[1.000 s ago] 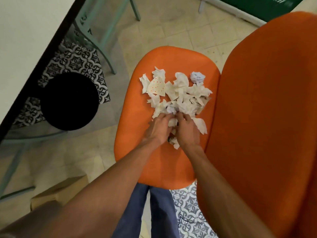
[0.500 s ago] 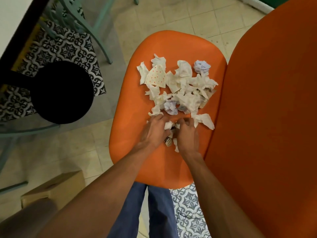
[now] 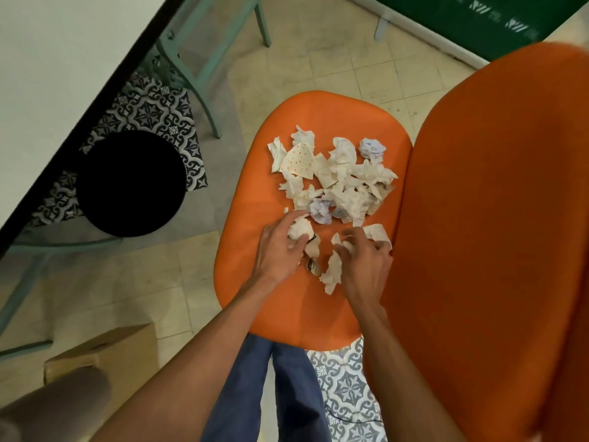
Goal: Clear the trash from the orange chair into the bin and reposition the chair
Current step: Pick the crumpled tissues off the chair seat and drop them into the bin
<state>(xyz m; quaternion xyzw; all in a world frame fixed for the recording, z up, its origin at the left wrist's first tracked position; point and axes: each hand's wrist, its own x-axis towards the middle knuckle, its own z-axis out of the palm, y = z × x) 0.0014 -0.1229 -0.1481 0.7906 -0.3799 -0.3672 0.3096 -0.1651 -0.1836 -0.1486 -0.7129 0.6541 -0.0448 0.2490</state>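
Note:
The orange chair seat (image 3: 255, 193) carries a heap of crumpled white paper scraps (image 3: 344, 183), among them a dotted piece (image 3: 298, 161) and two bluish balls. My left hand (image 3: 277, 250) is curled around a white paper wad (image 3: 299, 229) at the near edge of the heap. My right hand (image 3: 363, 266) pinches torn white scraps (image 3: 333, 272) beside it, with another scrap at its fingertips. The orange backrest (image 3: 494, 218) fills the right side. A black round bin (image 3: 130, 183) stands on the floor left of the chair.
A white table with a dark edge (image 3: 79, 122) runs along the upper left, teal chair legs (image 3: 204, 100) under it. A cardboard box (image 3: 105, 355) lies at lower left. My blue trouser legs (image 3: 255, 387) stand against the seat's near edge. Green panel at top right.
My hands have drawn apart and back from the heap, each closing on paper. The left now holds a wad and the right holds scraps.

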